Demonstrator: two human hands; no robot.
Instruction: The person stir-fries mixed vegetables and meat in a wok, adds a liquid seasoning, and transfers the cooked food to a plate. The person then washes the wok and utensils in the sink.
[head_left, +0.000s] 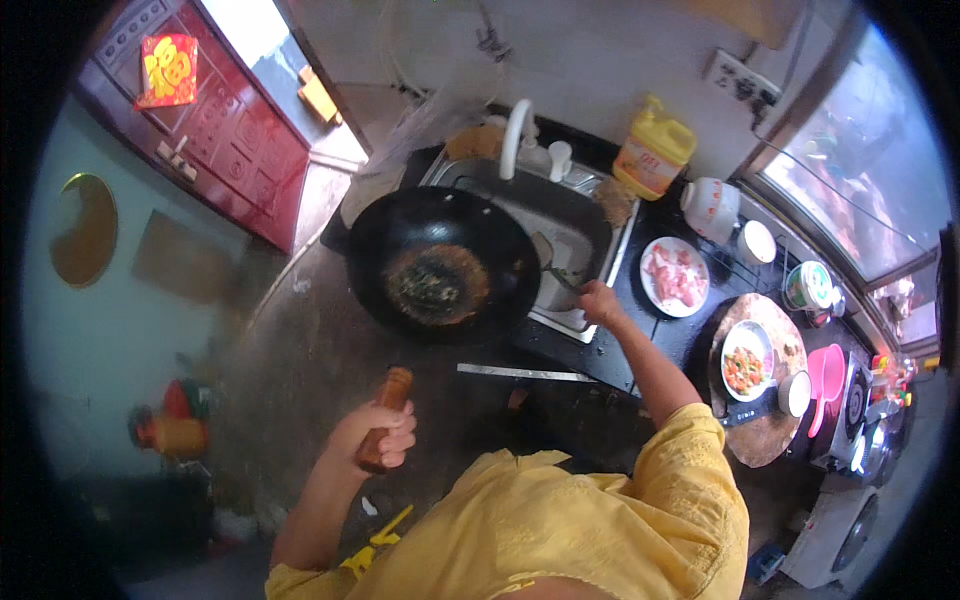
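My left hand (386, 435) is wrapped around a brown wooden handle (397, 386), on the near side of a large black wok (405, 225). The wok hangs tilted over the left part of a steel sink (581, 330), with wet, greenish-brown residue (435, 285) at its bottom. In my right hand (600, 303) is the dark handle of a cooking spatula (564, 280). The spatula's pale head lies by the wok's right rim, over the sink basin; I cannot tell whether they touch.
A white faucet (514, 139) arches behind the wok. On the black counter stand a yellow detergent jug (654, 150), a plate of raw meat (675, 276), a round chopping board (757, 442) with a bowl of chopped vegetables (744, 369), and a pink ladle (825, 371). A red door (232, 127) is at left.
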